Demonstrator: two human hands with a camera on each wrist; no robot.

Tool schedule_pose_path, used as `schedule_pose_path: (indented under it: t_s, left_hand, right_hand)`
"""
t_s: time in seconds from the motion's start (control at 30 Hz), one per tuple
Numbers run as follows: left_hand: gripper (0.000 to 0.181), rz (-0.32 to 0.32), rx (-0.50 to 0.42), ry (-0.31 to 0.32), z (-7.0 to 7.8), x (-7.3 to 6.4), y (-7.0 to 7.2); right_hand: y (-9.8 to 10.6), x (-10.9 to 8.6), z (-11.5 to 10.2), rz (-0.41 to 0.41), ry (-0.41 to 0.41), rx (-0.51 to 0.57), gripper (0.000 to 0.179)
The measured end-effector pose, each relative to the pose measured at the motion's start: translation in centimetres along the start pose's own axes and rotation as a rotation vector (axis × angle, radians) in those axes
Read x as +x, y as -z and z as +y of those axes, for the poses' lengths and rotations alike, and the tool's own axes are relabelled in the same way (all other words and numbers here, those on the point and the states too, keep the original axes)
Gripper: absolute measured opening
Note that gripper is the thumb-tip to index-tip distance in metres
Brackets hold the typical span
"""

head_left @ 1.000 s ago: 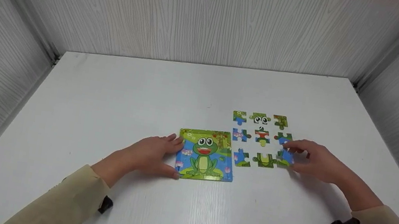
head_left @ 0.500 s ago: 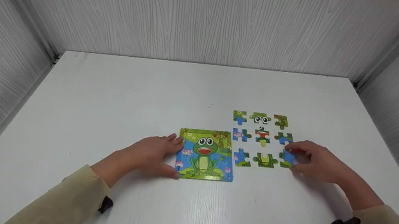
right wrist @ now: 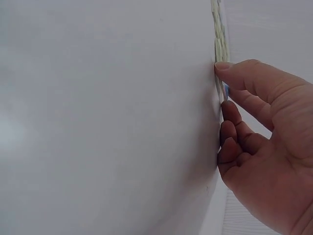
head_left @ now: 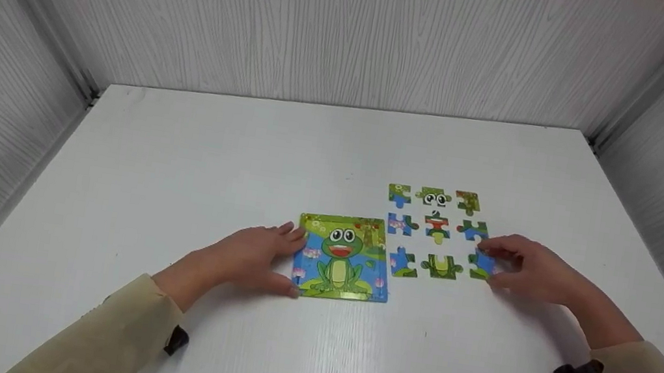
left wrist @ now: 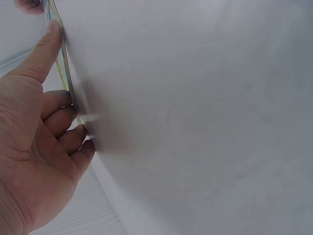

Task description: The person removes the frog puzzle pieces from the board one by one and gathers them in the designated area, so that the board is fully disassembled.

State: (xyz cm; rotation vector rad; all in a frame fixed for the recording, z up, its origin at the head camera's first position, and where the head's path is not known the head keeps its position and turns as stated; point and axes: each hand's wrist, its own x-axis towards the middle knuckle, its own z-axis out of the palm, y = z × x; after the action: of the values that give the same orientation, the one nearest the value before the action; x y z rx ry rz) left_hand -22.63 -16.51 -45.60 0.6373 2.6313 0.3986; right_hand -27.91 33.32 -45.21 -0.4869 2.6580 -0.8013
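Observation:
A square puzzle board (head_left: 339,260) printed with a green frog lies flat on the white table. My left hand (head_left: 249,256) rests along its left side, thumb at the lower left corner and fingers spread on the upper part of that edge. The left wrist view shows the thumb (left wrist: 46,51) lying along the board's edge. To the right, my right hand (head_left: 540,270) pinches a blue and green corner puzzle piece (head_left: 481,265) between thumb and index finger. In the right wrist view the other fingers (right wrist: 229,132) curl down at the tabletop.
Loose pieces lie in spaced rows beyond and right of the board: an eyes piece (head_left: 433,198), a mouth piece (head_left: 436,228), a belly piece (head_left: 442,267) and several others. Pale wood-grain panels (head_left: 342,30) wall the table's back and sides.
My right hand has slid the corner piece slightly right, so a gap now separates it from the belly piece it met a second ago. The left hand and board stay put.

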Motion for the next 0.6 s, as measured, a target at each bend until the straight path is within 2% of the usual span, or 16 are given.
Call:
schedule_pose_path:
  t_s: [0.13, 0.37, 0.5, 0.6]
  left_hand:
    - [0.1, -0.004, 0.008, 0.003, 0.1, 0.0, 0.0]
    - [0.097, 0.011, -0.004, -0.034, 0.1, -0.3, 0.4]
    - [0.096, 0.02, -0.03, -0.025, 0.0, -0.4, 0.5]
    - [0.093, 0.042, -0.061, -0.022, 0.0, -0.4, 0.5]
  right_hand:
    - [0.1, 0.0, 0.2, -0.008, -0.005, -0.006, 0.058]
    - [0.0, 0.0, 0.1, 0.006, 0.009, 0.022, 0.059]
    - [0.2, 0.1, -0.4, 0.049, 0.017, 0.044, 0.059]
    - [0.7, 0.2, -1.0, 0.123, 0.036, 0.055, 0.056]
